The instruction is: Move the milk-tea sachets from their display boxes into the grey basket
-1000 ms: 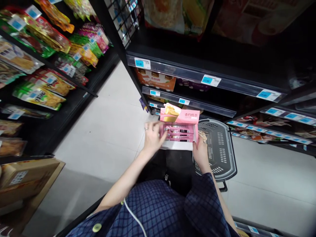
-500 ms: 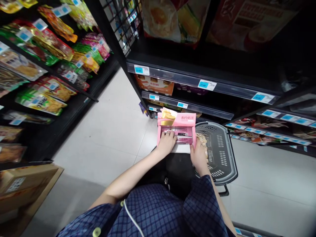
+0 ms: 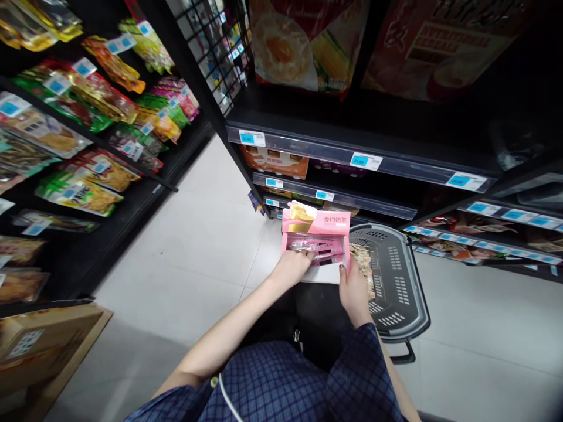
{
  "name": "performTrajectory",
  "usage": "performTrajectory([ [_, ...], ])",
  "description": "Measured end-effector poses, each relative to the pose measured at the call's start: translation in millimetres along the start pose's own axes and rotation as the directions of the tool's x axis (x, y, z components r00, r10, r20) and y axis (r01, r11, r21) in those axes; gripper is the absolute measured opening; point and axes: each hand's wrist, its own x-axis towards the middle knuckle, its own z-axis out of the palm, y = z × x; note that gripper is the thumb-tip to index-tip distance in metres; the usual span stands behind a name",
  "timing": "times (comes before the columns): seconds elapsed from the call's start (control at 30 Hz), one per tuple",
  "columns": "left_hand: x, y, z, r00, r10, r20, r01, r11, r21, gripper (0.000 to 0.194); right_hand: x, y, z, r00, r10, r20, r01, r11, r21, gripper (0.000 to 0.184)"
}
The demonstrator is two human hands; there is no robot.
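Note:
A pink milk tea box (image 3: 338,223) with its lid raised lies in front of my body, above my lap. Several pink and clear sachets (image 3: 328,246) fill it. My left hand (image 3: 295,266) reaches over the front of the box, its fingers curled onto the sachets at the left; the fingertips are partly hidden. With my right hand (image 3: 354,290) I grip the right side of the box, thumb at its front corner. Just right of the box, a dark grey shopping basket (image 3: 409,281) holds beige packaged goods (image 3: 363,266).
A black shelf (image 3: 378,117) with price tags and large food bags rises ahead. Snack packets hang on a rack (image 3: 162,196) at the left. A cardboard carton (image 3: 48,340) stands at the lower left. Pale floor tiles (image 3: 211,234) lie between the shelves.
My left hand has shifted slightly down and left within the box, and the sachets now lie differently. My right hand keeps its hold. The whole view has tilted slightly upward.

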Motion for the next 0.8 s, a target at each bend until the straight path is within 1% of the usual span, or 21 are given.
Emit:
performTrajectory([
  [0.07, -0.3, 0.5, 0.4, 1.0, -0.011, -0.008, 0.01, 0.999, -0.034, 0.028, -2.8, -4.6, 0.2, 1.0, 0.005, -0.014, -0.006, 0.999, -0.036, 0.047],
  [0.1, -1.6, 0.1, -2.2, 1.0, -0.011, -0.016, 0.01, 0.999, -0.048, 0.027, -4.5, -6.2, 0.0, 1.0, 0.008, -0.017, -0.008, 0.999, -0.035, 0.047],
  [0.13, -4.1, -0.7, -7.2, 1.0, -0.007, -0.018, 0.005, 0.998, -0.07, 0.026, -6.8, -7.1, -0.2, 1.0, 0.014, -0.016, -0.014, 0.999, -0.028, 0.048],
  [0.2, -13.7, -3.5, -23.6, 1.0, 0.014, -0.001, -0.014, 0.988, -0.157, 0.025, -12.8, -6.2, -0.9, 0.999, 0.038, -0.003, -0.038, 0.999, -0.017, 0.048],
  [0.27, -29.4, -7.0, -44.9, 0.997, 0.027, 0.073, -0.004, 0.955, -0.297, 0.021, -21.3, -2.2, -0.9, 0.998, 0.062, 0.018, -0.062, 0.998, -0.014, 0.049],
  [0.3, -38.7, -8.6, -55.9, 0.991, 0.028, 0.133, 0.023, 0.929, -0.369, 0.018, -26.0, 0.6, -0.3, 0.997, 0.074, 0.027, -0.073, 0.997, -0.013, 0.05],
  [0.37, -55.9, -10.8, -75.6, 0.957, 0.048, 0.286, 0.11, 0.853, -0.511, 0.016, -35.5, 6.8, 2.3, 0.994, 0.101, 0.043, -0.101, 0.995, -0.007, 0.051],
  [0.4, -62.2, -11.3, -83.7, 0.944, 0.081, 0.321, 0.126, 0.809, -0.574, 0.016, -39.5, 9.5, 4.2, 0.992, 0.117, 0.046, -0.117, 0.993, -0.002, 0.051],
  [0.43, -66.0, -11.1, -90.3, 0.938, 0.118, 0.326, 0.124, 0.765, -0.632, 0.017, -42.8, 11.7, 6.4, 0.991, 0.128, 0.041, -0.129, 0.992, 0.007, 0.051],
  [0.47, -67.0, -10.4, -95.3, 0.944, 0.149, 0.295, 0.097, 0.728, -0.679, 0.018, -45.3, 13.1, 8.7, 0.991, 0.131, 0.029, -0.131, 0.991, 0.022, 0.051],
  [0.5, -65.3, -8.9, -98.9, 0.957, 0.163, 0.238, 0.055, 0.706, -0.706, 0.017, -47.0, 13.6, 10.9, 0.993, 0.122, 0.006, -0.122, 0.992, 0.045, 0.05],
  [0.57, -55.6, -4.4, -101.6, 0.986, 0.142, 0.086, -0.039, 0.702, -0.711, 0.018, -48.8, 12.3, 14.2, 0.995, 0.081, -0.063, -0.074, 0.992, 0.102, 0.048],
  [0.6, -49.3, -1.5, -100.8, 0.992, 0.123, -0.004, -0.089, 0.696, -0.712, 0.019, -49.5, 10.8, 15.1, 0.994, 0.057, -0.095, -0.044, 0.991, 0.126, 0.047],
  [0.67, -38.0, 4.1, -95.6, 0.982, 0.103, -0.156, -0.186, 0.639, -0.747, 0.02, -51.8, 7.5, 15.7, 0.99, 0.028, -0.136, -0.009, 0.99, 0.142, 0.046],
  [0.7, -34.2, 6.4, -91.7, 0.973, 0.103, -0.206, -0.227, 0.587, -0.777, 0.022, -53.8, 6.1, 15.7, 0.989, 0.021, -0.145, 0.0, 0.99, 0.142, 0.045],
  [0.77, -31.6, 9.0, -83.1, 0.955, 0.122, -0.268, -0.294, 0.475, -0.829, 0.025, -59.4, 4.9, 15.5, 0.987, 0.006, -0.158, 0.018, 0.989, 0.148, 0.045],
  [0.8, -32.6, 9.2, -79.2, 0.948, 0.145, -0.285, -0.32, 0.443, -0.838, 0.026, -62.7, 5.2, 15.5, 0.986, -0.005, -0.164, 0.031, 0.987, 0.156, 0.045],
])
